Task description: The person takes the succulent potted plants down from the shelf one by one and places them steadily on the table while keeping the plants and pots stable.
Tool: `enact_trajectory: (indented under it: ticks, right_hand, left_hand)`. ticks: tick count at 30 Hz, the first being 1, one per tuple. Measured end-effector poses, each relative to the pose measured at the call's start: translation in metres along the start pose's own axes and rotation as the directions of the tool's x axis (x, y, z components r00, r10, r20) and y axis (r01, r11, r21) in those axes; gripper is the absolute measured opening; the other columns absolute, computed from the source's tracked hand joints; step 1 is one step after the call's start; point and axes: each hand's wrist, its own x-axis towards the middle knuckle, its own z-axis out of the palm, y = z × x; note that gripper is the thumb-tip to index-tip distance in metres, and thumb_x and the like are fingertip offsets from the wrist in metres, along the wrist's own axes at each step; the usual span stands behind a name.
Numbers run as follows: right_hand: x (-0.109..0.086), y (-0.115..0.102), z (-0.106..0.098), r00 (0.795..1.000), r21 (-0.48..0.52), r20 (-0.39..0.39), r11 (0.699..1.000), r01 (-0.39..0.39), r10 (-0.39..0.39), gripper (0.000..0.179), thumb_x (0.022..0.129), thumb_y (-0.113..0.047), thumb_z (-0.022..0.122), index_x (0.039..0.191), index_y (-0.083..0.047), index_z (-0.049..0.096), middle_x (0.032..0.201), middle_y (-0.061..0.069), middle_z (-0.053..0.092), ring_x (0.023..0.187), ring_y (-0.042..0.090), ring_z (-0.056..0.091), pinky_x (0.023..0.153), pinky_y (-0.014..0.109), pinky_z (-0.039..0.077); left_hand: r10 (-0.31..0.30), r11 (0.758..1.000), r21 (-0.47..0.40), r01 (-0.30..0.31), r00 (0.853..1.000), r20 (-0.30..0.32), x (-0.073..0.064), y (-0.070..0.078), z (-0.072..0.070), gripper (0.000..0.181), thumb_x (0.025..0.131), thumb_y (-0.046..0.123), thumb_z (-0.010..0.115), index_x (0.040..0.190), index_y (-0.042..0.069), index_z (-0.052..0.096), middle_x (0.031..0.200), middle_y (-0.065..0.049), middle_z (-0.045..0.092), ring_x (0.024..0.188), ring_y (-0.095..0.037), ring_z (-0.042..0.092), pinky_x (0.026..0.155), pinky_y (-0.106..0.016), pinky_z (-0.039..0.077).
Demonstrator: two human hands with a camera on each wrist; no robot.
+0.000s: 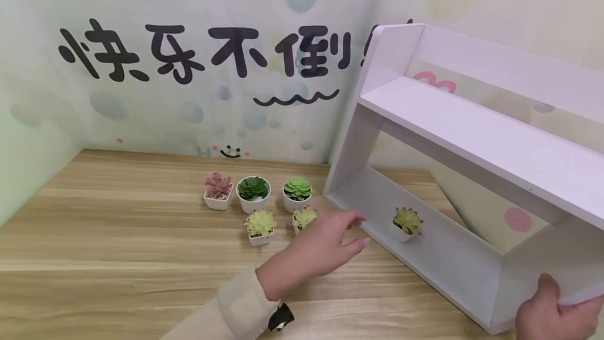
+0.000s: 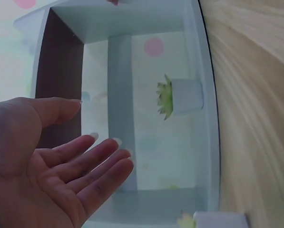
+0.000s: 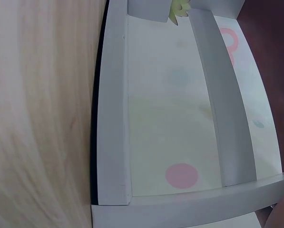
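A white two-tier shelf [image 1: 453,256] stands at an angle on the right of the wooden table. On its lower board sits a light green succulent [image 1: 407,220] in a white pot, also in the left wrist view. My left hand [image 1: 325,245] reaches before the shelf's front edge with fingers spread and nothing in them; in the left wrist view its palm [image 2: 42,180] shows bare. It partly covers another light green succulent [image 1: 304,216] on the table. My right hand [image 1: 557,311] grips the shelf's right side panel, thumb on the inner face.
Left of the shelf stand a pink succulent [image 1: 218,190], a dark green one [image 1: 253,191], a bright green one [image 1: 297,193] and a light green one [image 1: 260,226], all in white pots on the table [image 1: 118,235]. A printed wall cloth [image 1: 189,114] hangs behind.
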Motion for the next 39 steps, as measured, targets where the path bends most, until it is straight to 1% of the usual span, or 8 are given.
enact_trajectory:
  ticks: [4, 8, 13, 18, 25, 28, 35, 39]
  right_hand:
    - [-0.002, -0.001, 0.001, 1.0, 0.026, -0.01, 1.0, 0.007, -0.007, 0.049, 0.098, -0.014, 0.052, 0.142, -0.036, 0.051, 0.121, -0.023, 0.057, 0.115, -0.002, 0.052, 0.11, 0.019, 0.037]
    - [-0.004, -0.002, 0.002, 0.999, 0.046, -0.024, 0.998, 0.031, -0.03, 0.049, 0.096, -0.012, 0.054, 0.14, -0.034, 0.054, 0.114, -0.022, 0.058, 0.108, -0.003, 0.053, 0.103, 0.017, 0.038]
    - [-0.004, -0.002, 0.002, 0.998, 0.035, -0.03, 0.998, 0.055, -0.054, 0.05, 0.095, -0.012, 0.054, 0.139, -0.034, 0.055, 0.113, -0.022, 0.059, 0.108, -0.002, 0.054, 0.103, 0.017, 0.039]
    - [-0.003, -0.003, 0.001, 0.998, 0.022, -0.029, 0.998, 0.056, -0.055, 0.05, 0.095, -0.012, 0.054, 0.14, -0.034, 0.054, 0.115, -0.022, 0.058, 0.109, -0.003, 0.053, 0.105, 0.017, 0.038]
    - [-0.003, -0.003, 0.001, 0.999, 0.032, -0.026, 0.999, 0.044, -0.043, 0.049, 0.096, -0.012, 0.053, 0.14, -0.033, 0.054, 0.116, -0.022, 0.058, 0.11, -0.002, 0.053, 0.106, 0.017, 0.038]
    - [-0.003, -0.001, 0.002, 0.996, 0.036, -0.046, 0.997, 0.072, -0.071, 0.049, 0.094, -0.01, 0.054, 0.138, -0.032, 0.056, 0.112, -0.022, 0.059, 0.106, -0.002, 0.054, 0.102, 0.017, 0.039]
    - [-0.002, 0.001, 0.002, 0.996, 0.071, -0.04, 0.994, 0.08, -0.077, 0.048, 0.094, -0.009, 0.054, 0.137, -0.03, 0.057, 0.112, -0.021, 0.06, 0.107, -0.001, 0.054, 0.103, 0.017, 0.039]
    - [-0.002, 0.0, 0.002, 0.998, 0.08, -0.02, 0.995, 0.067, -0.065, 0.047, 0.095, -0.009, 0.054, 0.138, -0.029, 0.056, 0.114, -0.02, 0.06, 0.109, -0.001, 0.054, 0.108, 0.018, 0.038]
  left_hand:
    - [-0.014, 0.999, -0.045, 0.013, 0.999, -0.029, 0.007, 0.0, 0.015, 0.042, 0.099, 0.031, 0.064, 0.136, 0.012, 0.06, 0.131, -0.002, 0.069, 0.121, -0.016, 0.065, 0.102, -0.03, 0.053]
    - [-0.038, 0.997, -0.072, 0.034, 0.998, -0.06, 0.014, -0.004, 0.027, 0.046, 0.098, 0.034, 0.064, 0.138, 0.012, 0.058, 0.135, -0.002, 0.066, 0.127, -0.018, 0.061, 0.107, -0.035, 0.049]
    - [-0.09, 0.988, -0.131, 0.078, 0.992, -0.087, 0.023, -0.006, 0.039, 0.053, 0.096, 0.035, 0.067, 0.143, 0.013, 0.053, 0.144, -0.002, 0.061, 0.134, -0.02, 0.057, 0.11, -0.038, 0.048]
    - [-0.133, 0.97, -0.218, 0.104, 0.984, -0.118, 0.033, -0.006, 0.045, 0.06, 0.094, 0.035, 0.07, 0.146, 0.013, 0.05, 0.147, -0.004, 0.056, 0.137, -0.022, 0.054, 0.112, -0.041, 0.046]
    - [-0.192, 0.928, -0.349, 0.13, 0.97, -0.151, 0.045, -0.014, 0.057, 0.069, 0.09, 0.036, 0.075, 0.148, 0.012, 0.047, 0.149, -0.008, 0.054, 0.139, -0.025, 0.051, 0.114, -0.042, 0.045]
    - [-0.2, 0.922, -0.362, 0.136, 0.969, -0.147, 0.05, -0.019, 0.063, 0.075, 0.088, 0.037, 0.078, 0.149, 0.01, 0.045, 0.15, -0.009, 0.053, 0.139, -0.026, 0.051, 0.114, -0.042, 0.044]
    - [-0.185, 0.945, -0.289, 0.155, 0.979, -0.081, 0.062, -0.029, 0.083, 0.094, 0.081, 0.041, 0.084, 0.155, 0.007, 0.035, 0.155, -0.015, 0.045, 0.142, -0.031, 0.047, 0.116, -0.042, 0.043]
    - [-0.194, 0.929, -0.341, 0.143, 0.973, -0.122, 0.069, -0.031, 0.09, 0.094, 0.081, 0.037, 0.084, 0.154, 0.006, 0.034, 0.153, -0.016, 0.047, 0.14, -0.031, 0.049, 0.115, -0.042, 0.043]
